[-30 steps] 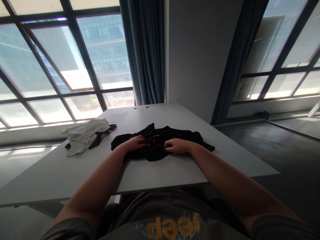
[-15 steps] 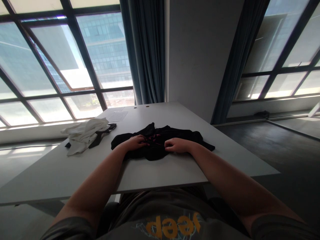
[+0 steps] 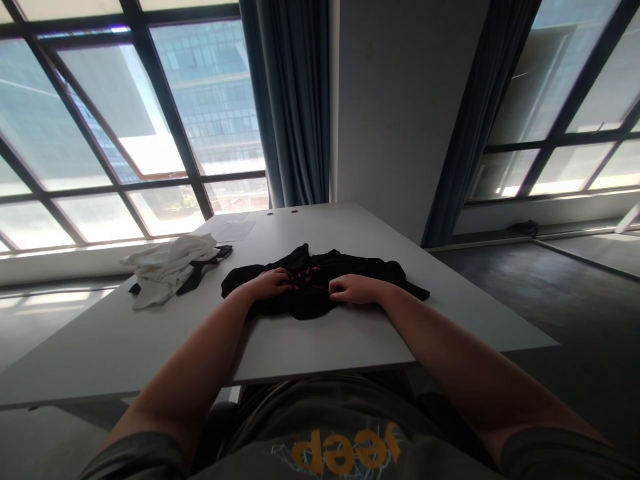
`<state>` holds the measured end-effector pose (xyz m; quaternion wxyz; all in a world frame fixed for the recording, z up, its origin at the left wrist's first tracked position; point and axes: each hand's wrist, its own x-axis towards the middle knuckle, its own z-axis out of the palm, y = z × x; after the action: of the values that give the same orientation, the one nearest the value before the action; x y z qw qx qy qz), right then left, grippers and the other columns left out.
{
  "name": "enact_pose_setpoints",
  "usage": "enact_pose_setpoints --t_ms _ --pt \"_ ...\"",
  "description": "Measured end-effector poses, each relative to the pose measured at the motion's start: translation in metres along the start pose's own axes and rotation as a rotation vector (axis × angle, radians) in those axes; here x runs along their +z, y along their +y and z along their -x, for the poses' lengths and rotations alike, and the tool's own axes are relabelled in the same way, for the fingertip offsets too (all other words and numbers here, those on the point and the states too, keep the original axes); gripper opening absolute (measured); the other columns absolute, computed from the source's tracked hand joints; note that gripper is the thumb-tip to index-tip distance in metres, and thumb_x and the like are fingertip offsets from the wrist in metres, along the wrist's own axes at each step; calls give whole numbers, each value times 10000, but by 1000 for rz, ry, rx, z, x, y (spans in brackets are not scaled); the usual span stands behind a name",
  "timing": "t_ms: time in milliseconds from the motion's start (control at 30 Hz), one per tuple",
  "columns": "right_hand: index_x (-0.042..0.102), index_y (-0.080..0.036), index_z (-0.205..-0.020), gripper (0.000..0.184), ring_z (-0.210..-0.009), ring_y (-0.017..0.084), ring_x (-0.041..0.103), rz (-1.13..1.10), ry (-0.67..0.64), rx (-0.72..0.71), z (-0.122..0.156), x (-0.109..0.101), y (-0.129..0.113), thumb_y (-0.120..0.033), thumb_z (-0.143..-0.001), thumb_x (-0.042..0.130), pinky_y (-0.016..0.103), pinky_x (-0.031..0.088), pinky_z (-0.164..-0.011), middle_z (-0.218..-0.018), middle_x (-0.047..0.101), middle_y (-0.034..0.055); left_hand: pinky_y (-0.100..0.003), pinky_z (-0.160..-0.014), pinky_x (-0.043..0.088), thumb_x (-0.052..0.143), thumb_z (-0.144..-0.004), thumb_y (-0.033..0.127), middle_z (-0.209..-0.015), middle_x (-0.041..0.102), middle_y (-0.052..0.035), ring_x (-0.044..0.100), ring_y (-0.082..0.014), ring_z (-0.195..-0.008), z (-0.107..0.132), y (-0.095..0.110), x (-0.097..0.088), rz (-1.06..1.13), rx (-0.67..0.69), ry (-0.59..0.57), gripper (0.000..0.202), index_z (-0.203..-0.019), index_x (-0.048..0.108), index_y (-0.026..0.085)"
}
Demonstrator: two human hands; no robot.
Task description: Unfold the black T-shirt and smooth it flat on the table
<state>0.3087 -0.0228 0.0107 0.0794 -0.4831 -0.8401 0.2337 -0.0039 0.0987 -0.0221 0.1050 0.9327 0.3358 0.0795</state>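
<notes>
A crumpled black garment (image 3: 320, 280) with small pink marks lies on the white table (image 3: 310, 340) in front of me. My left hand (image 3: 267, 283) rests on its left part with the fingers curled into the cloth. My right hand (image 3: 354, 290) sits on its right part, fingers bent and pinching the fabric. Both forearms reach out over the near table edge.
A heap of white cloth (image 3: 167, 267) with a dark piece under it lies at the table's left. A sheet of paper (image 3: 235, 231) lies near the far edge. Behind stand large windows, blue curtains (image 3: 293, 100) and a wall pillar. Dark floor lies to the right.
Almost nothing has changed; both hands stay on the black garment, with only a slight shift of the view.
</notes>
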Motion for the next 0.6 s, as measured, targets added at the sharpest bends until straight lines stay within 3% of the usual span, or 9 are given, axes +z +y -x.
enact_pose_setpoints --t_ms 600 --pt "740 -195 -1060 245 -866 186 627 4 4 -1 -1 1 1 -368 -939 617 260 420 -746 -1006 720 54 -404 -1160 414 502 -966 656 -1452 578 -66 577 -278 -1287 1 2 -1 -12 9 5 519 -1223 734 271"
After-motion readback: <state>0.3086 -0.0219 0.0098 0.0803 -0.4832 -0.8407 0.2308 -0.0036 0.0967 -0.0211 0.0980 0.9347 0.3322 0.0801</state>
